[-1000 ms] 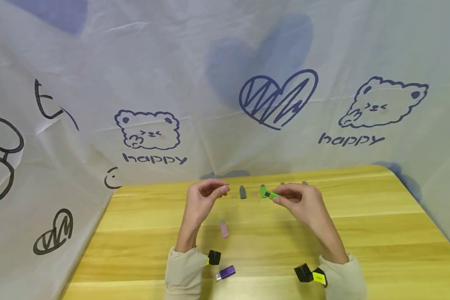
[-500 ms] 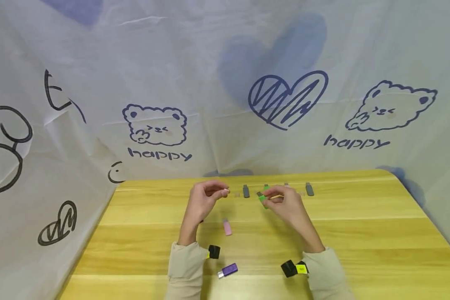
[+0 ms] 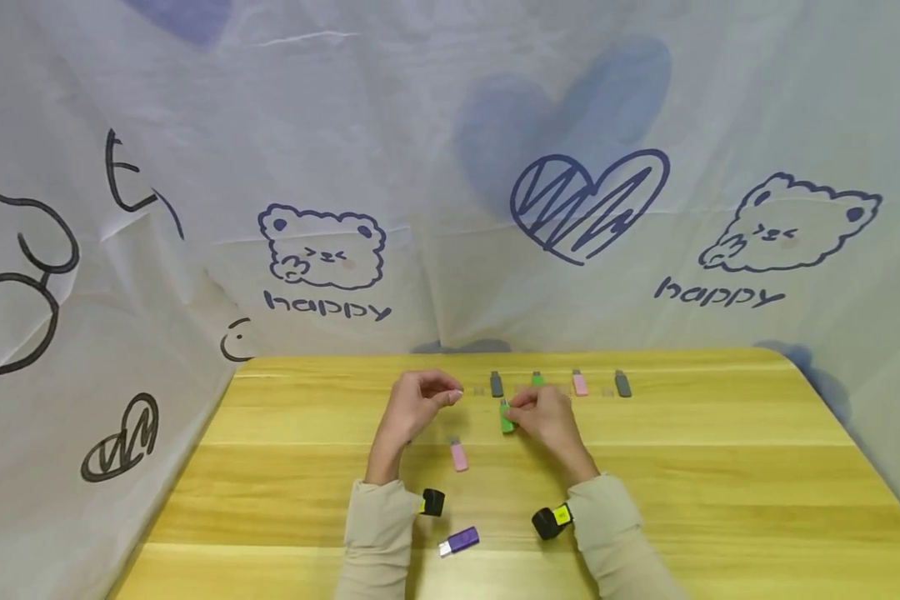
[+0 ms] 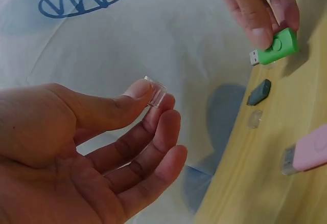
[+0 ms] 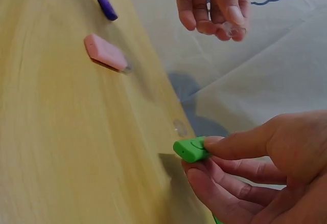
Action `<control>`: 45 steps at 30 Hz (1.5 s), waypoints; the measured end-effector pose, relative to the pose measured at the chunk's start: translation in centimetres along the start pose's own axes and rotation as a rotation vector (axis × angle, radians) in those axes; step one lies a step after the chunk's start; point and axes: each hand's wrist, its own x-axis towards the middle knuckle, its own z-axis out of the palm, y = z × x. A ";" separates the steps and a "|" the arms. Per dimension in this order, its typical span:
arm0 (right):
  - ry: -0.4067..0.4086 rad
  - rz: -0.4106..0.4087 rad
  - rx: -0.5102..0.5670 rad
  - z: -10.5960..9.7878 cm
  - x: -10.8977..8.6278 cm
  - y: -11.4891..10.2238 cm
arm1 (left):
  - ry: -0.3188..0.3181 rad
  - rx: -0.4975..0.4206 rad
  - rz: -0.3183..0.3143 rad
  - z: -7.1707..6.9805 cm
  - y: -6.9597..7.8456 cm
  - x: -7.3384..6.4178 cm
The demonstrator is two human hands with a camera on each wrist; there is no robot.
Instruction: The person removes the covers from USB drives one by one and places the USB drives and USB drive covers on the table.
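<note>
Between thumb and index finger, my left hand (image 3: 414,408) pinches a small clear plastic cap (image 4: 157,94); its other fingers are loosely bent. A green USB stick (image 4: 280,47) is pinched by my right hand (image 3: 551,418), its metal plug bare. In the head view that plug points toward the back of the table, and the stick is held in front of the row of sticks. The two hands are a short way apart. A pink USB stick (image 3: 458,456) lies on the table below them, a clear cap over its plug in the right wrist view.
Along the back of the wooden table (image 3: 720,483) lie a grey USB stick (image 3: 497,384), a second green one (image 3: 537,379), a pink one (image 3: 580,383) and another grey one (image 3: 623,384), with clear caps (image 3: 607,392) beside them. A purple USB stick (image 3: 462,541) lies near the front.
My right hand has moved left and nearer to me with the green USB stick, turning its plug from leftward to the back. My left hand keeps the cap, almost in place.
</note>
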 end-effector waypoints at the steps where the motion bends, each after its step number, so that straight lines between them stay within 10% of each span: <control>1: 0.002 0.001 -0.024 0.2 0.1 0.0 | -0.004 0.006 -0.003 0.1 -0.1 0.1; 16: 0.037 -0.026 -0.240 1.2 -0.6 0.3 | -0.071 0.073 -0.068 2.5 -1.6 0.7; 34: 0.032 0.019 -0.016 -2.7 -2.0 0.3 | -0.178 0.269 -0.105 5.0 -2.7 1.0; 45: 0.052 0.030 0.031 -3.8 -1.6 0.7 | -0.120 0.316 -0.096 5.7 -2.6 1.3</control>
